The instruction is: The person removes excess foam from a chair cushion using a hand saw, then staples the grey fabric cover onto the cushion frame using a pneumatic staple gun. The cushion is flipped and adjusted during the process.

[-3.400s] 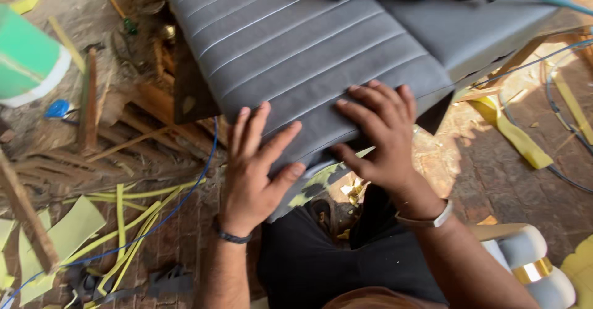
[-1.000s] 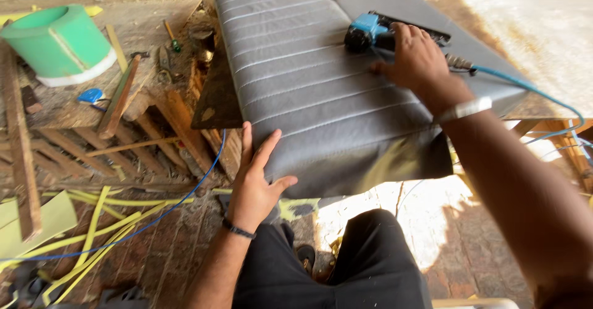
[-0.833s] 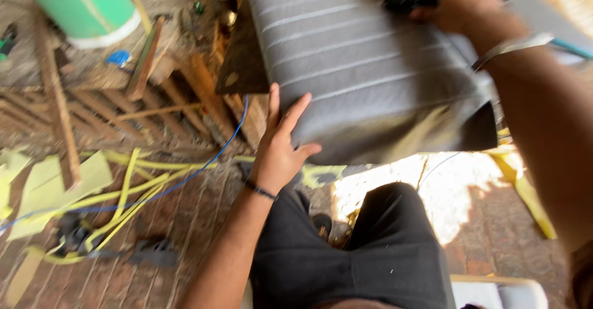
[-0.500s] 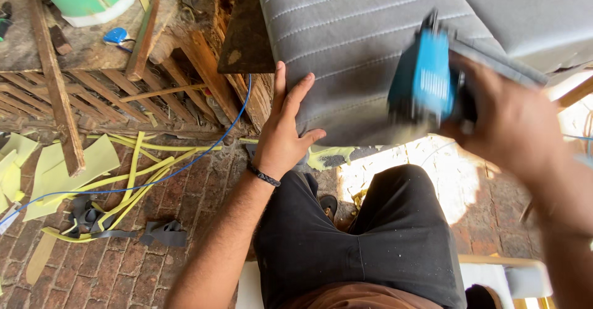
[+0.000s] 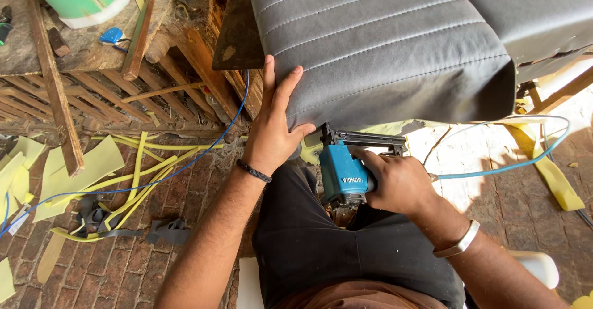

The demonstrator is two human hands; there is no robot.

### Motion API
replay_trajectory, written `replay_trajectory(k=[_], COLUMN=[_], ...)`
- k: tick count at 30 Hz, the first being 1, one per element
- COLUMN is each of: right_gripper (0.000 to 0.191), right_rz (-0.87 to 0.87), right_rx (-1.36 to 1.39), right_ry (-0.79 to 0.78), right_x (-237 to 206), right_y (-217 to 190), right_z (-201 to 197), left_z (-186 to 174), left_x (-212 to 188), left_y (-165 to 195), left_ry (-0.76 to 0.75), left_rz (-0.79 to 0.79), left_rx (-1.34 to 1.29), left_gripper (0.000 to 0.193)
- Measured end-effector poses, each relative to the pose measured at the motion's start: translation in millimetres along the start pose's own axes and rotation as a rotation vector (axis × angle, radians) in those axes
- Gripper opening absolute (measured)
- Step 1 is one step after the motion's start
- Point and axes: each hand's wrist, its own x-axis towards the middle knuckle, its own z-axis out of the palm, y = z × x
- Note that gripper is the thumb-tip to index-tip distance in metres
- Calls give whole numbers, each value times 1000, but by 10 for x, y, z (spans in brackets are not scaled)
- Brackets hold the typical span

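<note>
Left hand (image 5: 272, 133) lies flat, fingers spread, pinning the grey cushion (image 5: 383, 43) cover taut at its near edge. Right hand (image 5: 395, 182) grips the blue staple gun (image 5: 346, 170) closed, nose just beneath that edge.

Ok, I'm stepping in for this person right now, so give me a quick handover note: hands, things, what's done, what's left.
Left hand: flat against the near left edge of the grey cushion, pressing the cover down.
Right hand: gripping the blue staple gun, nose raised to the cushion's lower front edge; its blue hose trails off to the right.
Cushion rests on the wooden frame, stitched cover smooth on top.
Done: cover pulled over, gun in position.
Left: likely fastening the lower edge; no staples visible from here.
</note>
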Motion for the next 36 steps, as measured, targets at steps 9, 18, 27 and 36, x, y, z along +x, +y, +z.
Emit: replay_trajectory(k=[9, 18, 27, 36], right_gripper=[87, 23, 20, 83], right_rz=[176, 583, 699, 198], right_rx=[404, 812, 821, -299], right_ry=[315, 1041, 1113, 767], right_x=[-421, -465, -313, 675], right_y=[106, 397, 742, 1805], right_z=[97, -76, -312, -1718], left_z=[-289, 762, 1410, 1516], left_x=[143, 1610, 1980, 1970], left_y=[208, 554, 1024, 935], left_ry=[-95, -657, -696, -535], left_rz=[87, 228, 483, 644], left_rx=[172, 524, 274, 229], left_gripper=[105, 70, 17, 16])
